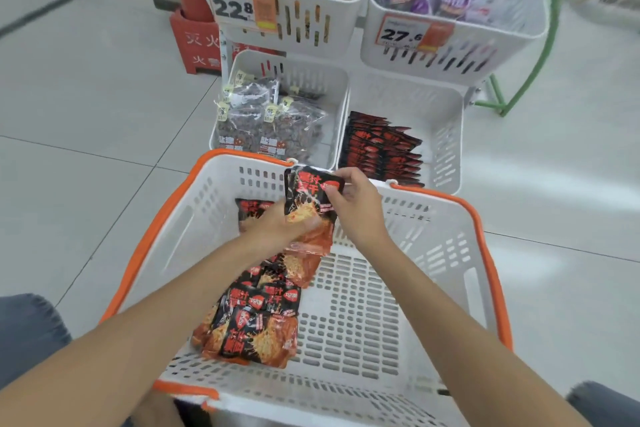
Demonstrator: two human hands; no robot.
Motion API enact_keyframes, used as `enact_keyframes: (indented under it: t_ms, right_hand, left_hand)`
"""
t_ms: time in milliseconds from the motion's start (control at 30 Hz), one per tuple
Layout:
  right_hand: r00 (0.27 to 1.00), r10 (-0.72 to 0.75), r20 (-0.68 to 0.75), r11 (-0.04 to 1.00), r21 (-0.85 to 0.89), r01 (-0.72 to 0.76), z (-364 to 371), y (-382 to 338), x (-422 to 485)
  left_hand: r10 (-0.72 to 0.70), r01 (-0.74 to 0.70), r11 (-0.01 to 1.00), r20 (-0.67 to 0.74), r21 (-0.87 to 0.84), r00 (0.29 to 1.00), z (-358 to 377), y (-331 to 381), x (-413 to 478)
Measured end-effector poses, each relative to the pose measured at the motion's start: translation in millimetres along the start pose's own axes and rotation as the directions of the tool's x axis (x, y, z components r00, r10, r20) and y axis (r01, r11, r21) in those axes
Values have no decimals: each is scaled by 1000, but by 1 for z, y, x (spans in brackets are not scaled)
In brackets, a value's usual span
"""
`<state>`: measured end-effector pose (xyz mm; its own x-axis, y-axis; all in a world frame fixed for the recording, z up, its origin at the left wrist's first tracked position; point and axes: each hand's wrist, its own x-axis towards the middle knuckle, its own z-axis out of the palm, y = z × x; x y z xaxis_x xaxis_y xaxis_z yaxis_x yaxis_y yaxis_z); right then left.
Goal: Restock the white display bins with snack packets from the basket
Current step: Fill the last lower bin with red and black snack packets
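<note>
1. Right hand (356,208) pinches the top of a snack packet (311,198), upright over the basket (450,253).
2. Left hand (277,224) grips its lower part.
3. More packets (256,319) lie in the basket, below both hands.

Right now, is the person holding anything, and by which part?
Yes, one black-and-red snack packet, above the basket. The right hand pinches its top right corner; the left hand grips its lower half, though blur hides those fingers.

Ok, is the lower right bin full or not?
Partly full: the lower right bin holds a row of black-and-red packets at its left; the right is bare.
</note>
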<state>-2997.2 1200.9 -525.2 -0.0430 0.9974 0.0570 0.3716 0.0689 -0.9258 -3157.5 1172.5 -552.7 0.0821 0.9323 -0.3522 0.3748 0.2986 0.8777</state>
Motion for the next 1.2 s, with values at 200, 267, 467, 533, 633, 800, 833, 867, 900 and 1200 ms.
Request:
enact_keyframes:
  t_ms: [200, 267, 467, 533, 633, 800, 833, 867, 900, 1200]
  right_hand:
    - [909, 235, 345, 836, 405, -370, -66, -11, 34]
    - [951, 106, 291, 892, 394, -220, -93, -5, 48]
    - [984, -102, -144, 987, 107, 118, -152, 14, 98]
    - [968, -181, -175, 982, 15, 187, -154, 24, 121]
    - [911, -360, -199, 928, -181, 327, -140, 36, 161]
    - [873, -484, -51, 806, -414, 423, -107, 76, 227]
    - [922, -387, 25, 861, -347, 371, -103, 80, 235]
    - [954, -266, 136, 914, -278, 295, -101, 83, 242]
    - [955, -161, 250, 937, -264, 227, -100, 85, 248]
    - [892, 147, 428, 892, -447, 68, -105, 84, 284]
  left_hand:
    - [333, -336, 941, 76, 30, 940, 23, 77, 30]
    - [385, -406, 903, 155, 142, 910, 27, 98, 51]
    - [409, -362, 823, -15, 439, 912, 15, 127, 133]
    - [424, -332, 819, -102, 467, 900, 7, 125, 163]
    - [434, -309, 807, -151, 503, 888, 2, 124, 197]
    - [486, -391, 790, -93, 472, 869, 1, 123, 231]
    - [492, -400, 779, -76, 482, 867, 3, 122, 236]
    - [495, -402, 765, -60, 503, 867, 5, 121, 240]
    - [499, -400, 746, -47, 533, 866, 7, 120, 244]
    - [555, -386, 711, -131, 588, 822, 14, 107, 256]
